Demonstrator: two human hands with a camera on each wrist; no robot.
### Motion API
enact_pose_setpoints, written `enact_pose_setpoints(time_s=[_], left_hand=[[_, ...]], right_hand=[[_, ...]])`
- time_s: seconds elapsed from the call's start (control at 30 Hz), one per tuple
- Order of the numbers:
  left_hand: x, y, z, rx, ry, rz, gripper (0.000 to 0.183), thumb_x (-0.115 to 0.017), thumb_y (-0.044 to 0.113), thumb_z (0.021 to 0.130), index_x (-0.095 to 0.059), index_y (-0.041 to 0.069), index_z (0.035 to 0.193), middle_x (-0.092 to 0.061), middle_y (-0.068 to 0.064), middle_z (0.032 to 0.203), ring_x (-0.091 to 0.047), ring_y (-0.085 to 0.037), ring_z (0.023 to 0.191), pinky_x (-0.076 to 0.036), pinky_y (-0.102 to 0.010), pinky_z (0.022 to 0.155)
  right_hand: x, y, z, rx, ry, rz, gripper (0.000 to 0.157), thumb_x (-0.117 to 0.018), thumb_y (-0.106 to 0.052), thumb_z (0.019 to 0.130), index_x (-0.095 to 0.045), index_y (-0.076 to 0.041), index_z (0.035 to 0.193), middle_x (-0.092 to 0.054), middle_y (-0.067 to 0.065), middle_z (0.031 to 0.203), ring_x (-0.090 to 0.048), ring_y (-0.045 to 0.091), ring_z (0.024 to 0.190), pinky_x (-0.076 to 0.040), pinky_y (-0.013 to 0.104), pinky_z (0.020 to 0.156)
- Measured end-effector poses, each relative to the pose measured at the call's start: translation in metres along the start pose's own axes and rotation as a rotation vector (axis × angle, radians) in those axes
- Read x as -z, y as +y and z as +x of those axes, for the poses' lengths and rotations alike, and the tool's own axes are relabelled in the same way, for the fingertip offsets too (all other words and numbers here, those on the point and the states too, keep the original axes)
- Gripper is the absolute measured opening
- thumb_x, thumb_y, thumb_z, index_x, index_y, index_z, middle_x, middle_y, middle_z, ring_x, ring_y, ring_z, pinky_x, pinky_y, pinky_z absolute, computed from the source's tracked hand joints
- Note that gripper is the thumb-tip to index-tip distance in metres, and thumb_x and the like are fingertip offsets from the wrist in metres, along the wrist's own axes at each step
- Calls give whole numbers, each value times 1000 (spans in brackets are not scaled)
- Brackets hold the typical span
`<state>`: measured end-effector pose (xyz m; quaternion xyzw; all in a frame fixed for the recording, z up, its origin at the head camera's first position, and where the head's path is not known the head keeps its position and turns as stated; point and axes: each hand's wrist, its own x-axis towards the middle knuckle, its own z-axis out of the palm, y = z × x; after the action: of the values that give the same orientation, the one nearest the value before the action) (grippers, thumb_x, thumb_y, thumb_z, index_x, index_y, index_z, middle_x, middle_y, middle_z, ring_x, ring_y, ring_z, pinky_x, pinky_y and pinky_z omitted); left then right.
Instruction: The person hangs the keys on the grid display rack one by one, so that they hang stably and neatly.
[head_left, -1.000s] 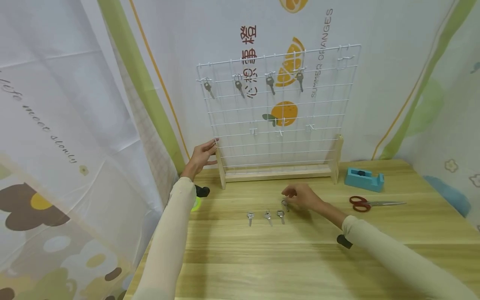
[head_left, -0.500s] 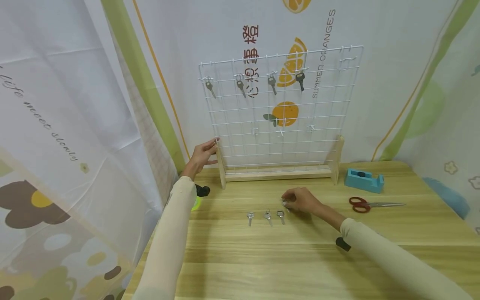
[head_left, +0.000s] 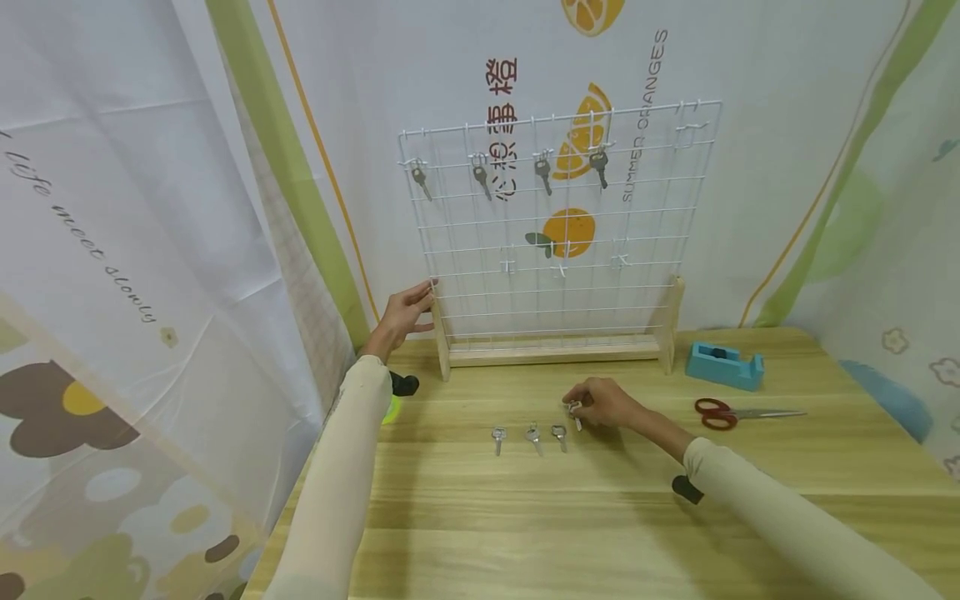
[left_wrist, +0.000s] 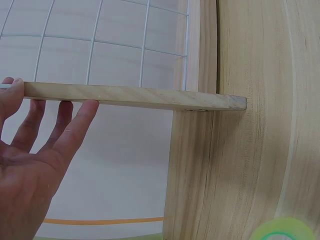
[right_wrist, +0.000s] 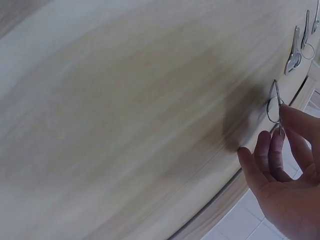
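My left hand (head_left: 405, 310) holds the wooden side post (left_wrist: 135, 96) of a white wire grid rack, thumb on one side and fingers on the other. Over the table, my right hand (head_left: 609, 403) pinches a silver key (right_wrist: 278, 92) with a small ring (right_wrist: 272, 111) between thumb and fingertips. To its left lie three more keys in a row: a near key (head_left: 559, 437), a middle key (head_left: 533, 437) and a far-left key (head_left: 498, 440). Several keys, such as the leftmost hanging key (head_left: 422, 179), hang from hooks along the grid's upper part.
A bare hook (head_left: 692, 127) sits at the grid's upper right, and a lower hook (head_left: 621, 261) is among those at mid-height. Right of the rack stand a blue tape dispenser (head_left: 724, 366) and red-handled scissors (head_left: 717, 414). A yellow-green round object (head_left: 392, 409) is beside the left forearm.
The right fingers have closed on the key and tipped it up from where it lay on the table. The left hand stays on the post.
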<state>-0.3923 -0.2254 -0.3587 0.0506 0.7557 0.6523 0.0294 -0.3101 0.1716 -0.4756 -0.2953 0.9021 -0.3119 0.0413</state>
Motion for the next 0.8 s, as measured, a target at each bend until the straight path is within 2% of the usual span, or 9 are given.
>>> enact_pose_setpoints(time_s=[0.2, 0.37, 0.53, 0.8], left_hand=[[0, -1, -1, -13, -2, 8, 46, -51, 20, 112, -48, 20, 157, -34, -11, 167, -47, -40, 141, -52, -57, 107], [1, 0, -1, -17, -8, 13, 46, -50, 20, 112, -48, 20, 157, -32, -12, 168, -46, -40, 142, -51, -58, 108], [-1, 0, -2, -21, -2, 14, 45, -50, 19, 112, -48, 20, 157, -33, -12, 167, -47, -39, 141, -53, -58, 106], [0, -1, -1, -19, -4, 7, 46, -50, 17, 112, -46, 17, 158, -34, -13, 167, -47, -39, 141, -52, -57, 106]], right_hand=[[3, -1, -2, 75, 7, -22, 9, -75, 3, 92, -77, 3, 101, -74, 10, 96, -67, 19, 84, -60, 28, 74], [5, -2, -5, 109, 3, -37, 8, -74, 3, 93, -76, 2, 100, -65, 8, 93, -60, 16, 84, -54, 23, 71], [3, 1, -5, 158, 9, -73, 5, -74, 1, 94, -76, 0, 98, -64, 6, 91, -58, 16, 83, -54, 23, 71], [0, 8, -5, 183, 40, -78, 4, -74, 2, 94, -75, -2, 95, -64, 3, 89, -57, 14, 81, -53, 22, 69]])
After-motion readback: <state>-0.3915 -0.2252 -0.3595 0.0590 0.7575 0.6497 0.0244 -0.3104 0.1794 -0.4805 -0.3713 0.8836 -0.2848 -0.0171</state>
